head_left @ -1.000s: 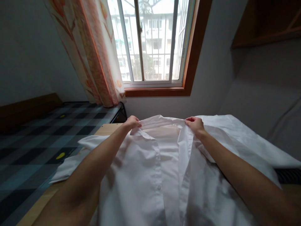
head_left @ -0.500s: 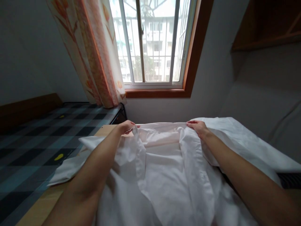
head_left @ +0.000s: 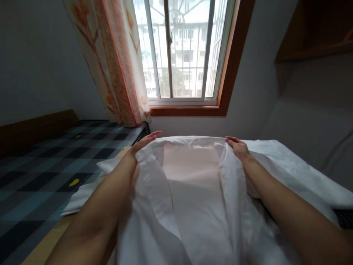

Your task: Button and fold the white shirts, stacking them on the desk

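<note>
A white shirt (head_left: 198, 198) spreads before me, its front panels parted and the inside of its back showing between them. My left hand (head_left: 146, 141) is at the far left corner of the raised upper edge, its fingertips extending past the cloth. Part of that hand is hidden behind the fabric. On the other side, my right hand (head_left: 237, 147) pinches the upper right corner between thumb and fingers. The top edge is stretched between both hands, and the lower part of the shirt hangs toward me, slightly blurred.
A wooden board or tabletop (head_left: 52, 235) lies under the shirt. To the left stands a bed with a checked cover (head_left: 41, 173). White fabric (head_left: 278, 158) lies at right. Ahead are a barred window (head_left: 187, 55) and a flowered curtain (head_left: 118, 73); a wooden shelf (head_left: 311, 51) hangs upper right.
The shirt's upper edge has been lifted and pulled tauter. My left hand has risen, its fingers straighter, and the left front panel has swung outward. My right hand still pinches its corner.
</note>
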